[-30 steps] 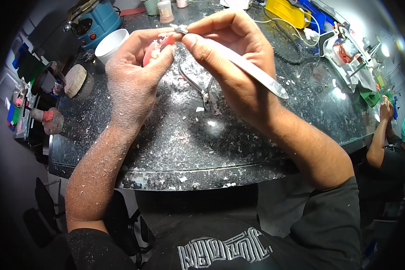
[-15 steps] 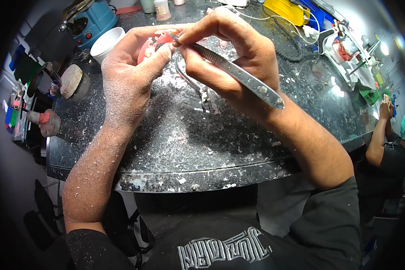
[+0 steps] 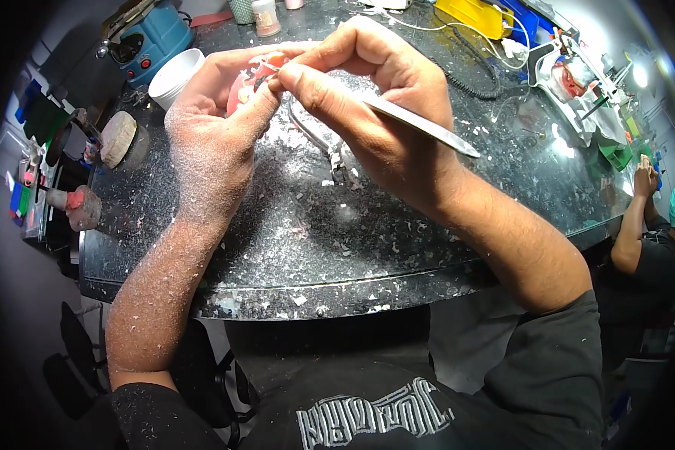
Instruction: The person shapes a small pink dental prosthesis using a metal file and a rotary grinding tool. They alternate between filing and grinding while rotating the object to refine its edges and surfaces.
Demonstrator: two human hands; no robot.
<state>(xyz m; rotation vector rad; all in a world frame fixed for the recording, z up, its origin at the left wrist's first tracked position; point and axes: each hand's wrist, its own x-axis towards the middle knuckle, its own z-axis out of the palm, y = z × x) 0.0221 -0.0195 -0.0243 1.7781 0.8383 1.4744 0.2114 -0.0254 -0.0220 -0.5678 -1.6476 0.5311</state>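
My left hand, dusted with white powder, grips a pink denture with whitish parts, much of it hidden by the fingers. Pinched between thumb and fingers of my right hand is a scalpel, a slim metal tool whose flat handle slants back over the hand. Its working end meets the denture near my left thumb; the exact contact is hidden. Both hands are close together above the dark bench, which is strewn with white dust and shavings.
At the back left stand a blue machine, a white tub and a small jar. A coiled black cord and a yellow container lie at the back right. Another person's arm shows at far right.
My right hand has rolled, turning the scalpel so its handle shows edge-on rather than its broad face. Both hands and the denture have shifted slightly.
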